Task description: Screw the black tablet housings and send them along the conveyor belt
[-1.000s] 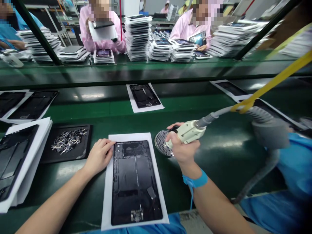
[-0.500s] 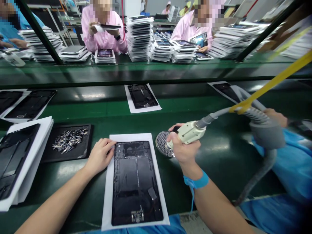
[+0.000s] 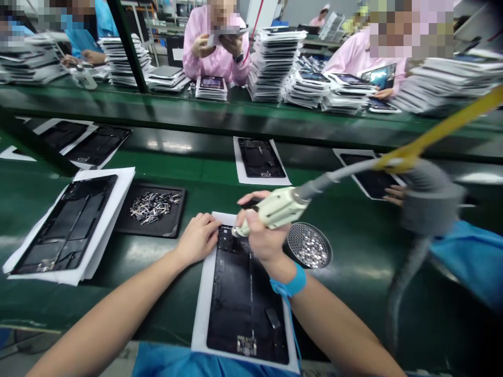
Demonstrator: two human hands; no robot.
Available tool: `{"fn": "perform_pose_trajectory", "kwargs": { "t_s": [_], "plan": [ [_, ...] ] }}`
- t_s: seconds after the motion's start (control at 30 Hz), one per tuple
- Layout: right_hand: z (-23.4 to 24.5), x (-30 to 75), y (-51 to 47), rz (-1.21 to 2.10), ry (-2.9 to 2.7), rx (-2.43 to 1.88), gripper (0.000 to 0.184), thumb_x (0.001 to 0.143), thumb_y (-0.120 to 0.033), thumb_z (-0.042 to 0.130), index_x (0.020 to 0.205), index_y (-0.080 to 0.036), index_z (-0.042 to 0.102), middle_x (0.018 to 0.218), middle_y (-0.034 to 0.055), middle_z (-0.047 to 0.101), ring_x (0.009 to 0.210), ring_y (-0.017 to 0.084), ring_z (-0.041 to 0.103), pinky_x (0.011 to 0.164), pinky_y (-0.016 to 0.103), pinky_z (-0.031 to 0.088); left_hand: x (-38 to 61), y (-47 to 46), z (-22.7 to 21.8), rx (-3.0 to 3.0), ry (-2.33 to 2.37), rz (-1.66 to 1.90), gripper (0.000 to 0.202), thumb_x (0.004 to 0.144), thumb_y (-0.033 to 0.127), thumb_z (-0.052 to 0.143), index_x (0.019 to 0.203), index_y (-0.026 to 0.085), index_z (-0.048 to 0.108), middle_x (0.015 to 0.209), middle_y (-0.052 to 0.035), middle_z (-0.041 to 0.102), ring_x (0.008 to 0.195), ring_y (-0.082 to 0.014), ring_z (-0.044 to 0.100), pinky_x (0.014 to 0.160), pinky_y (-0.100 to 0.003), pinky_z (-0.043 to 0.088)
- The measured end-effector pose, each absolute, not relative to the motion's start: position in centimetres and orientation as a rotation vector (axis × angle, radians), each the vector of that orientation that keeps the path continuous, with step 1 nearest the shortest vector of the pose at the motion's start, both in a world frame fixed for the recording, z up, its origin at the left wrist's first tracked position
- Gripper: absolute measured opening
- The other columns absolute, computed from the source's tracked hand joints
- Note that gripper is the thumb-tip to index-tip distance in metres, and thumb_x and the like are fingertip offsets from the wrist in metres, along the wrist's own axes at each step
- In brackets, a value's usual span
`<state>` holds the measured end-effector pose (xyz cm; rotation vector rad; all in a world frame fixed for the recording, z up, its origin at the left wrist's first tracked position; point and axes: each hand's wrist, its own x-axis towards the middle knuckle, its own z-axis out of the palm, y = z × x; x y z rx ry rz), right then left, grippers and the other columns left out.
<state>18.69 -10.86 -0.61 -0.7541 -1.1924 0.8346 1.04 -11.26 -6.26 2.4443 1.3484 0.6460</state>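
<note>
**Driver tip on top edge of tablet back panel**

Black rectangular tablet back panel [image 3: 245, 298], internals exposed, lies flat on a white paper sheet [image 3: 202, 309] at the near centre of the green surface [image 3: 353, 293]. Right hand [image 3: 263, 235] has its fingers wrapped fully round a cream plastic electric screwdriver [image 3: 275, 208], tip angled down at the far left corner of the panel; contact point blurred, can't confirm the bit is seated. Grey hose [image 3: 341, 175] runs from the driver to the right, hung from a yellow strap [image 3: 440, 131]. Left hand [image 3: 198, 238] holds nothing, fingers loosely curled and pressing flat on the far left edge of panel and sheet, just beside the driver tip.

Round perforated metal dish of small screws [image 3: 308, 245] sits just right of the panel. Black tray of loose silver parts [image 3: 151, 208] is left of the panel; further left, a stack of similar panels on paper [image 3: 68, 225]. More panels on the far belt [image 3: 259, 157]. Another person's fingertips [image 3: 393, 195] and blue sleeve [image 3: 467, 256] at right. Pink-clad workers far side with stacked tablets.

Risks, judged: tilted driver could slip off the screw and scratch the board; left fingers near the tip could get nicked; hose pull might drag the tip off; wrist near the dish could knock screws out.
</note>
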Motion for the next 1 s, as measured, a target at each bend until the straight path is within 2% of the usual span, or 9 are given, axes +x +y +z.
{"fn": "perform_pose_trajectory", "kwargs": {
  "t_s": [0.37, 0.57, 0.8, 1.0],
  "plan": [
    [-3.4, 16.0, -9.0, 0.871, -1.269, -0.855, 0.023, 0.087, -0.036, 0.07, 0.103, -0.023, 0.062, 0.097, 0.0054, 0.069, 0.068, 0.016, 0.067, 0.055, 0.029, 0.058, 1.4, -11.2, -6.3, 2.451, 1.381, 0.609, 0.022, 0.095, 0.018, 0.051, 0.106, 0.019, 0.07, 0.1, -0.0092, 0.064, 0.091, -0.0248, 0.055, 0.079, -0.04, 0.046],
    [-3.7, 15.9, -9.1, 0.892, -1.267, -0.803, 0.021, 0.087, -0.032, 0.071, 0.105, -0.024, 0.063, 0.096, 0.0032, 0.069, 0.061, 0.013, 0.064, 0.056, 0.03, 0.058, 1.5, -11.2, -6.3, 2.444, 1.401, 0.594, 0.02, 0.094, 0.018, 0.052, 0.103, 0.02, 0.07, 0.096, -0.0088, 0.062, 0.089, -0.0243, 0.054, 0.077, -0.039, 0.046],
    [-2.5, 16.0, -9.3, 0.926, -1.194, -0.779, 0.025, 0.087, -0.034, 0.072, 0.106, -0.023, 0.06, 0.093, 0.0017, 0.068, 0.052, 0.01, 0.061, 0.049, 0.026, 0.057, 1.4, -11.2, -6.1, 2.346, 1.359, 0.655, 0.02, 0.09, 0.014, 0.051, 0.099, 0.019, 0.067, 0.097, -0.0079, 0.063, 0.09, -0.0233, 0.054, 0.08, -0.039, 0.046],
    [-2.9, 16.1, -9.5, 0.936, -1.2, -0.712, 0.024, 0.087, -0.028, 0.073, 0.107, -0.022, 0.061, 0.094, 0.0015, 0.069, 0.053, 0.009, 0.062, 0.051, 0.025, 0.056, 1.2, -11.1, -6.1, 2.3, 1.341, 0.658, 0.023, 0.09, 0.011, 0.048, 0.1, 0.02, 0.066, 0.098, -0.0067, 0.063, 0.091, -0.0225, 0.055, 0.082, -0.037, 0.045]
  ]
}}
